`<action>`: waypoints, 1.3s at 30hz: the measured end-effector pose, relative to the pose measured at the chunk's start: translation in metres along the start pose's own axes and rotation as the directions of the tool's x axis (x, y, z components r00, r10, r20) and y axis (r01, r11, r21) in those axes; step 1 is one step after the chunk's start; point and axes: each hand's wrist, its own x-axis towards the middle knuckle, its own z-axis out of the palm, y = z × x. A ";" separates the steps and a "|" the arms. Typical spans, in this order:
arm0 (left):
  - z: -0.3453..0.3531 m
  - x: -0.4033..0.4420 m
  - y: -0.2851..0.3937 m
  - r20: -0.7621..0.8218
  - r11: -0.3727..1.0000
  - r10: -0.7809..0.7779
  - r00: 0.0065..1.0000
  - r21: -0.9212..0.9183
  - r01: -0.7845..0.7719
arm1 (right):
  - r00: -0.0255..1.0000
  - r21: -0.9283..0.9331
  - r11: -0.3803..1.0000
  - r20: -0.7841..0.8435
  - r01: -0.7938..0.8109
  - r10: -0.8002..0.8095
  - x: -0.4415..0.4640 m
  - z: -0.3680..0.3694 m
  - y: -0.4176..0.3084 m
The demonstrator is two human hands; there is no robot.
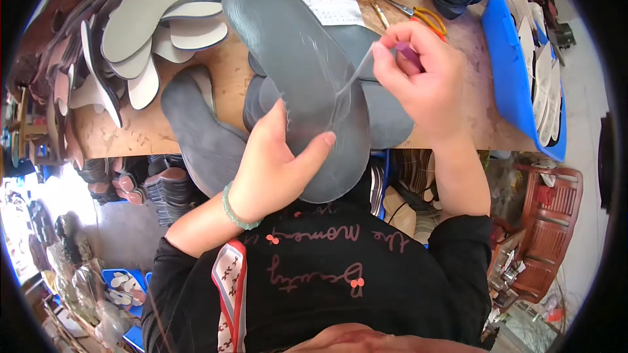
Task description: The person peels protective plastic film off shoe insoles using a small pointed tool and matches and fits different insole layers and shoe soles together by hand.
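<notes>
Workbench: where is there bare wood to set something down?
Bare wood shows between the right hand and the blue bin; a smaller patch lies below the pale insoles, left of a loose dark sole. Crowded: upper left, and around the held grey sole.

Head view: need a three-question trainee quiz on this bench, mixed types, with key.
1. Multiple choice: where do the scissors lie?
A) In the left hand
B) On the table, beyond the right hand
C) Inside the blue bin

2. True or false: the right hand holds a purple object between its fingers, above the dark gray sole.

3. Fill in: the pale green bracelet is on the ____ wrist.

Key: 1 B; 2 true; 3 left.
</notes>
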 end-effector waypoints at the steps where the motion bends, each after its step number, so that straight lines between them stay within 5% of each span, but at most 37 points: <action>1: -0.001 0.000 -0.001 0.001 0.999 -0.028 1.000 -0.045 0.028 | 0.993 0.154 0.984 0.083 -0.091 0.079 0.000 -0.007 0.000; 3: -0.002 -0.002 -0.004 0.012 0.986 -0.092 0.996 -0.135 0.093 | 0.951 0.372 0.899 0.278 -0.233 0.132 -0.005 -0.013 0.001; 4: -0.003 -0.002 -0.003 0.031 0.980 -0.102 0.994 -0.167 0.106 | 0.969 0.519 0.826 0.213 -0.220 0.124 -0.007 -0.002 0.007; 7: -0.004 -0.001 0.002 0.061 0.961 -0.121 0.991 -0.244 0.132 | 0.950 0.522 0.831 0.310 -0.194 0.028 -0.012 -0.008 0.006; 9: -0.001 -0.001 0.002 0.045 0.953 -0.125 0.991 -0.271 0.132 | 0.962 0.238 0.971 0.270 -0.015 -0.052 -0.014 -0.007 -0.013; 12: 0.001 -0.001 0.000 0.035 0.960 -0.120 0.992 -0.250 0.125 | 0.975 0.162 0.978 0.154 0.134 -0.159 -0.022 0.007 -0.009; 18: 0.003 0.001 0.002 -0.033 0.960 -0.122 0.992 -0.257 0.110 | 0.954 -0.019 0.975 0.211 0.222 -0.213 -0.020 0.006 -0.016; 22: -0.002 0.011 0.003 -0.134 0.991 -0.041 0.990 -0.131 0.023 | 0.953 -0.004 0.983 0.247 0.181 -0.175 -0.019 0.009 -0.018; 27: -0.007 0.018 -0.002 -0.196 0.920 0.276 0.941 0.336 -0.199 | 0.974 0.087 0.994 0.211 0.063 -0.080 -0.022 0.014 -0.022; 30: -0.011 0.021 0.001 -0.202 0.837 0.340 0.919 0.511 -0.198 | 0.947 -0.133 0.938 0.054 0.321 -0.317 -0.024 0.024 -0.015; 37: -0.016 0.026 -0.010 -0.259 0.908 0.249 0.933 0.398 -0.132 | 0.995 0.053 0.994 0.019 0.093 -0.094 -0.027 0.027 -0.016; 39: -0.014 0.030 -0.020 -0.286 0.922 0.319 0.904 0.315 -0.226 | 0.998 0.128 0.992 0.066 0.003 -0.011 -0.026 0.026 -0.015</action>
